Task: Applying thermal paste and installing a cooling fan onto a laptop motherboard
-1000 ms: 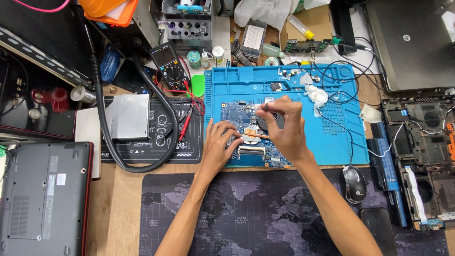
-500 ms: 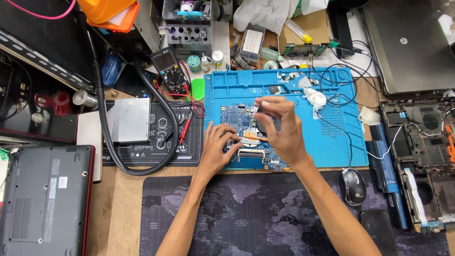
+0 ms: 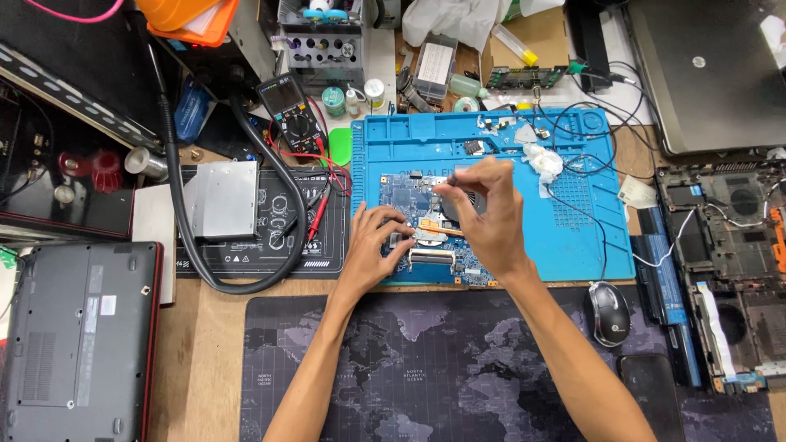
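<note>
A right hand (image 3: 490,214) pinches a thin dark tool (image 3: 453,180) over a blue-green laptop circuit board (image 3: 409,200); beside it, the left hand (image 3: 378,245), fingers spread, presses the board onto a blue silicone mat (image 3: 585,237). Steady downward pressure seems wise.

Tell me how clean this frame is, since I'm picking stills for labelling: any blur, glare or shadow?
Head view: even overhead light, sharp on the circuit board and both hands, left hand and right hand; soft shadows under the arms; mild glare on the silver drive; slight wide-angle bending at the edges.
</note>
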